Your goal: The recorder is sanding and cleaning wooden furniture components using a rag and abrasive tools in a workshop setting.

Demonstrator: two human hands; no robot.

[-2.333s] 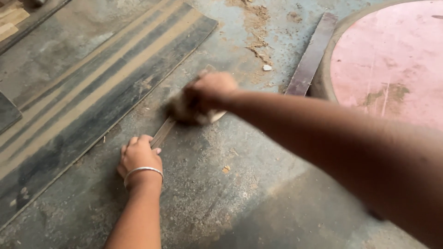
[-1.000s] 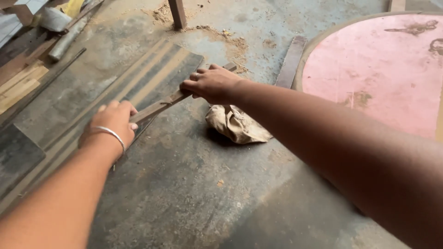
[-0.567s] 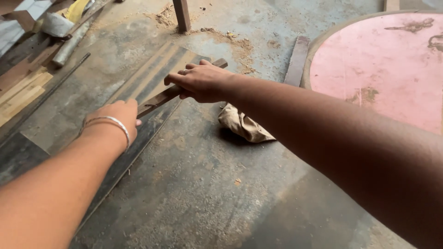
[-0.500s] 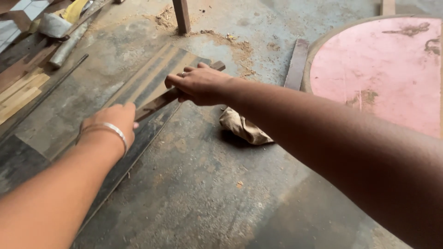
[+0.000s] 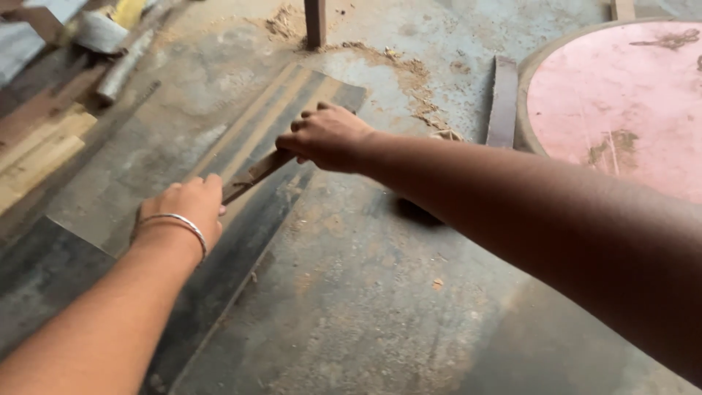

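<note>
Where the dusty concrete floor point(image 5: 380, 307) carries a pink round board point(image 5: 621, 102) at its right edge and a dark striped panel point(image 5: 248, 190) left of centre, both hands grip a narrow wooden strip point(image 5: 256, 171) over that panel: right hand point(image 5: 329, 137) fingers curled around its far end, left hand point(image 5: 189, 208) closed on its near end

Single head cam, looking steeply down and fwd, close over both forearms, dusty floor point(image 5: 351, 307) fills view

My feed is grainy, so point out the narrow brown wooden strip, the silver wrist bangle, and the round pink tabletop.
Narrow brown wooden strip point(image 5: 257, 172), head view: bare middle between both hands.
Silver wrist bangle point(image 5: 174, 220), head view: top of the band.
Round pink tabletop point(image 5: 621, 95), head view: bare pink surface.
</note>
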